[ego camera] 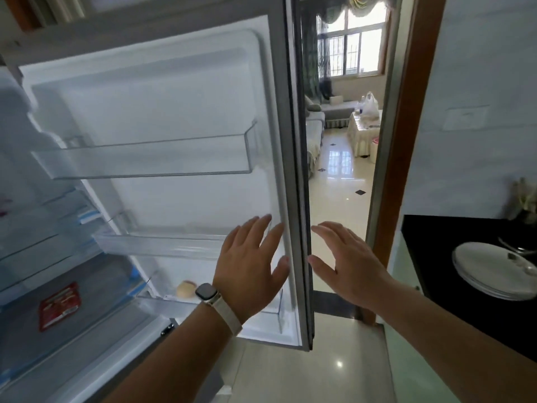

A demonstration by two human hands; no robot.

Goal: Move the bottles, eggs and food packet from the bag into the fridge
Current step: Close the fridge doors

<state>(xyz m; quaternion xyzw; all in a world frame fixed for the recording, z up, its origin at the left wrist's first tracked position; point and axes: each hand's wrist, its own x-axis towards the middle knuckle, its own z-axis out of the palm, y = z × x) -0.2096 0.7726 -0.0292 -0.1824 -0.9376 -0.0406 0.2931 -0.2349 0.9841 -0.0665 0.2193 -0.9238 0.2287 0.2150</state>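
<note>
**Fridge door open, both hands spread at its edge**

Fridge door (180, 117) stands wide open, inner liner facing the camera. Left hand (250, 266) is in front of the liner near the door's outer edge, fingers spread wide, holding nothing; smartwatch (207, 293) on that wrist. Right hand (345, 263) is on the other side of the door edge, fingers also splayed, empty, thumb close to the door's rim; contact cannot be told. Upper door shelf (145, 158) and middle door shelf (157, 242) are clear plastic. Lowest door bin (270, 311) has a pale round item (186, 289) in it, maybe an egg, too blurred to say. Red food packet (59, 305) lies flat on the lower fridge shelf (96, 286) at left. White plastic bag (370, 104) sits on a table (360, 135) far off in the next room, seen through the doorway. Stacked plates (494, 271) rest on a black counter (436, 242) at right.
</note>
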